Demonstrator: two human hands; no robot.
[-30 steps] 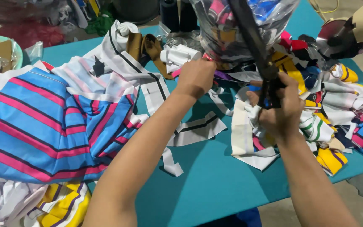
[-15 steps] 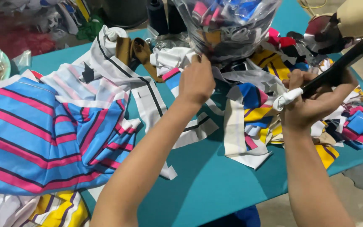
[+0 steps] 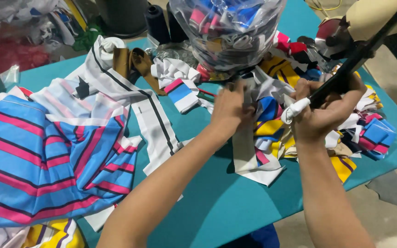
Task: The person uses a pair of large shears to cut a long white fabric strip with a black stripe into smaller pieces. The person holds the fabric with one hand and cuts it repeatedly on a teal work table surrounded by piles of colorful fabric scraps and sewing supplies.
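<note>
My left hand (image 3: pixel 228 108) is closed at the bottom of a clear plastic bag (image 3: pixel 228 32) stuffed with colourful fabric scraps, which stands at the back of the teal table (image 3: pixel 217 202). My right hand (image 3: pixel 323 112) grips long black scissors (image 3: pixel 359 57) by a white-wrapped handle, the blades slanting up to the right, away from the bag. Under and between both hands lies a heap of loose fabric scraps (image 3: pixel 272 133) in yellow, blue, white and pink.
A large blue and pink striped cloth (image 3: pixel 37 151) covers the table's left side, beside white pieces with black lines (image 3: pixel 150 117). Dark thread cones (image 3: pixel 157 20) stand behind. A round-bladed cutting machine (image 3: pixel 341 32) sits at the back right. The table's edge runs along the right, with floor beyond.
My right hand has swung the scissors from pointing up across the bag to slanting up and right, and has moved to the right. My left hand stays at the bag's base.
</note>
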